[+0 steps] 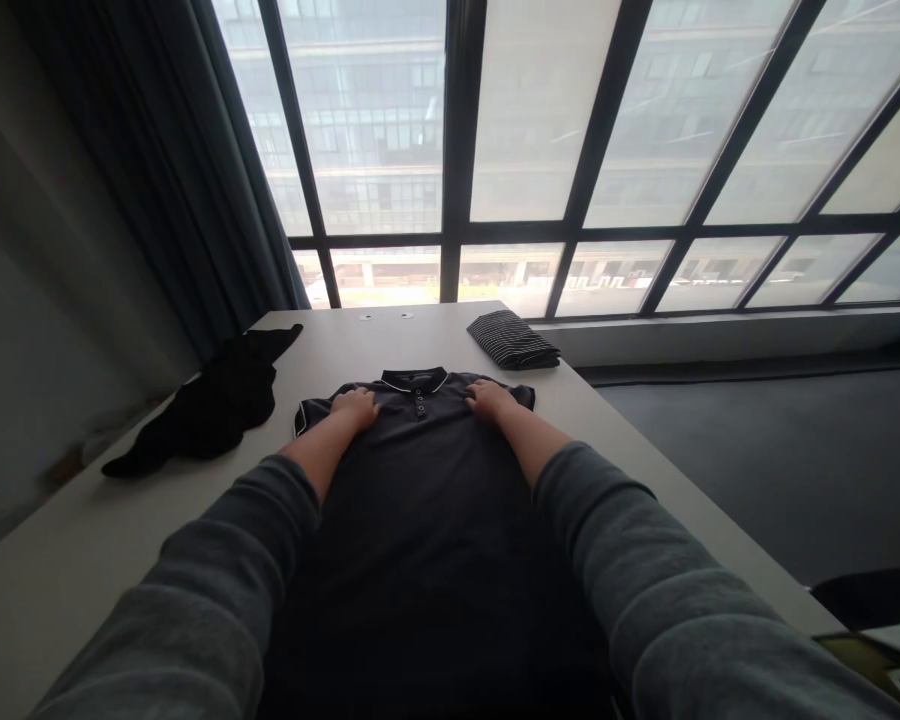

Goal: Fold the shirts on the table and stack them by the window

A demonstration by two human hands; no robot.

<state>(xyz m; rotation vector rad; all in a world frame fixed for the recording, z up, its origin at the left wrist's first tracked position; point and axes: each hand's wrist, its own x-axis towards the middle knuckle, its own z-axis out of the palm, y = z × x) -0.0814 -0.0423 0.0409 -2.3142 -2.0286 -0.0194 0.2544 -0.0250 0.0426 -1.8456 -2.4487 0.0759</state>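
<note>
A dark polo shirt [431, 500] lies spread front side up, its collar at the far end and its lower part nearest me. White piping edges the collar and the left sleeve, and a short button placket runs down from the neck. My left hand [356, 407] rests palm down on the shirt by the left shoulder, fingers laid on the cloth. By the right shoulder, my right hand [489, 399] lies on the fabric in the same way. Both hands look open; some fingertips are hard to make out against the dark cloth.
The shirt lies on a white table [330, 340]. A crumpled black garment [210, 405] is along the table's left side. At the far right edge sits a folded striped cloth [514, 340]. Beyond are a dark curtain [142, 150] and tall windows [382, 130].
</note>
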